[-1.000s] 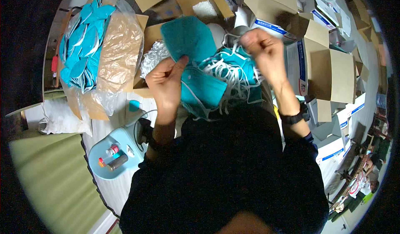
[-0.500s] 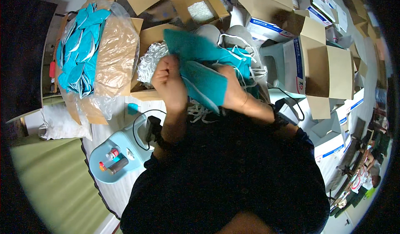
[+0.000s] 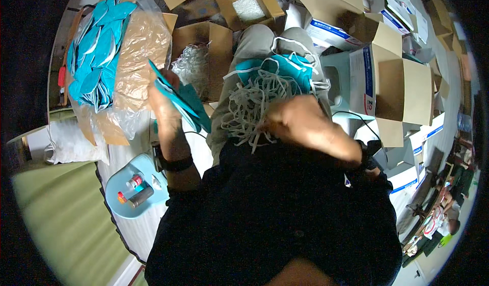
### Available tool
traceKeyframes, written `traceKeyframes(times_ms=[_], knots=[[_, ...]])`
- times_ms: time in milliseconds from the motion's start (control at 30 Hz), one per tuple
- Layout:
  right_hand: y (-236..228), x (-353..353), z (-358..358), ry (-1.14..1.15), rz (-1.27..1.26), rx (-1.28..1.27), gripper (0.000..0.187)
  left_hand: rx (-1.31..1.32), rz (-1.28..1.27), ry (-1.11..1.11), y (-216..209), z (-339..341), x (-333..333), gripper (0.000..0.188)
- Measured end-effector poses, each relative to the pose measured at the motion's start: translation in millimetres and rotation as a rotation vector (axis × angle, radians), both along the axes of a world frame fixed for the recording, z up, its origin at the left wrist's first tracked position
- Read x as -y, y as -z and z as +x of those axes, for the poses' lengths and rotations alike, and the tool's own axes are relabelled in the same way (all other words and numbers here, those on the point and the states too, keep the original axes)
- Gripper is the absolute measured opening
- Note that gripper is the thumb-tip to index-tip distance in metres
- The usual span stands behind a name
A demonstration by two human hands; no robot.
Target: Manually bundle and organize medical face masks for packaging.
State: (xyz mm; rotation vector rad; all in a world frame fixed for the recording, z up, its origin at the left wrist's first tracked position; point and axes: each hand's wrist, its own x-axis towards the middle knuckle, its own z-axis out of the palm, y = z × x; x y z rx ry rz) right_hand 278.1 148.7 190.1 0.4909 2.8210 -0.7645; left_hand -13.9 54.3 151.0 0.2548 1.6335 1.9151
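My left hand [image 3: 164, 102] is closed around a folded teal face mask [image 3: 192, 105], held out over the left of my lap. Its flat panels stand tilted, with their edges toward me. On my lap lies a tangled heap of white elastic straps [image 3: 254, 100]. Slightly blurred, my right hand [image 3: 310, 125] has its fingertips pinched into the near right side of that heap. Just beyond the heap, teal masks with white straps attached [image 3: 298, 72] rest across my knees.
At left, a plastic-lined carton [image 3: 142, 62] bears a pile of teal masks [image 3: 99, 46]. Ahead, an open box [image 3: 216, 51] contains more white straps. Open cartons [image 3: 387, 82] crowd the right. A light-blue stool [image 3: 119, 197] with bottles on it stands at lower left.
My hands have moved apart. The left has gone left with the folded mask; the right has let go of the mask and come down to the straps on my lap.
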Motion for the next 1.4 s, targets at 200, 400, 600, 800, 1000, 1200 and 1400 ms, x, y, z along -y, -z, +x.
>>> traceKeyframes(times_ms=[200,400,600,800,1000,1200,1400], knots=[[38.7,-72.1,-33.0,0.511,-0.041,-0.418,0.019,-0.089,-0.365,0.327,3.3,15.0,-17.5,0.042],[107.5,-103.4,-89.6,0.224,0.011,-0.313,0.028,-0.296,-0.262,0.491,20.9,36.8,-38.4,0.015],[60.1,-97.9,-68.0,0.356,-0.165,-0.519,0.018,-0.500,-0.274,0.774,46.5,63.2,-26.1,0.019],[17.3,-109.8,-39.9,0.550,-0.277,-0.940,0.007,-0.758,-0.299,1.030,36.6,98.1,-14.5,0.016],[11.5,-114.0,-27.0,0.665,-0.378,-1.045,0.006,-0.913,-0.308,0.691,-22.5,90.5,-13.5,0.016],[4.2,-103.8,-37.2,0.577,-0.433,-1.008,0.008,-0.910,-0.241,0.572,-57.2,84.2,-35.5,0.024],[0.4,-90.8,-47.6,0.492,-0.469,-0.952,0.012,-0.928,-0.259,0.764,-47.9,102.8,-49.1,0.023]])
